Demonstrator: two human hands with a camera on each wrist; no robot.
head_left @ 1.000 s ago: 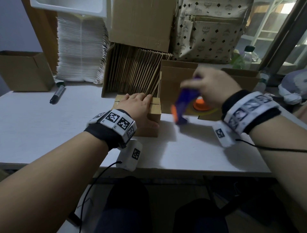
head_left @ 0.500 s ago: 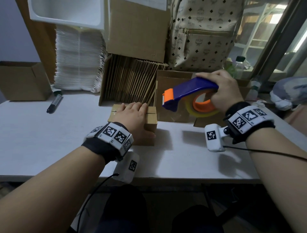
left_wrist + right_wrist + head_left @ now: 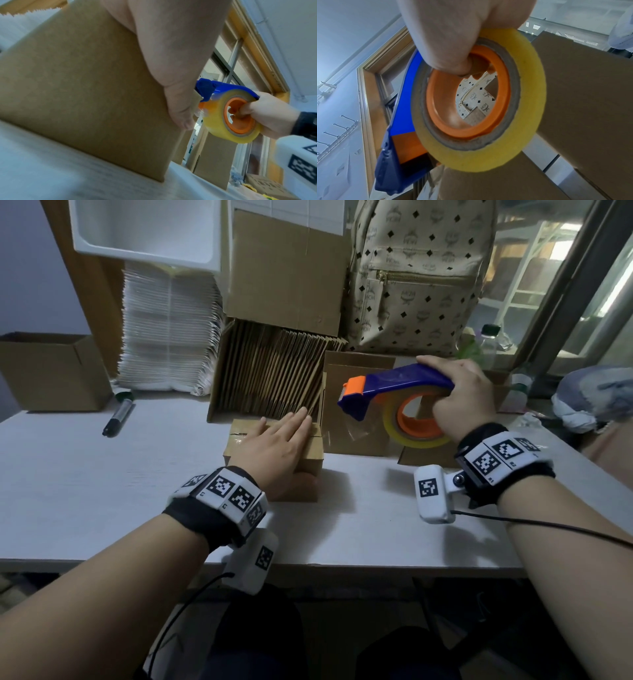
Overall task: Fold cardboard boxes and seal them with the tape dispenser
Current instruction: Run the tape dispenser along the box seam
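A small folded cardboard box (image 3: 310, 451) (image 3: 82, 94) stands on the white table (image 3: 102, 474). My left hand (image 3: 274, 443) lies flat on its top with straight fingers, the thumb (image 3: 180, 108) down its right side. My right hand (image 3: 462, 395) grips the blue and orange tape dispenser (image 3: 394, 392) (image 3: 399, 121) in the air to the right of the box, fingers through the orange core of the yellow tape roll (image 3: 411, 422) (image 3: 228, 117) (image 3: 479, 101). The dispenser's orange nose points left towards the box, apart from it.
A case of flat cardboard blanks (image 3: 270, 374) stands right behind the box. Brown boxes (image 3: 356, 405), a patterned backpack (image 3: 418, 275), a white envelope stack (image 3: 168, 330), a marker (image 3: 118, 416) and an open box (image 3: 51, 371) line the back and left.
My right hand has lifted the tape dispenser from low by the table and turned it level, nose pointing left at the box. The left hand has stayed on the box.
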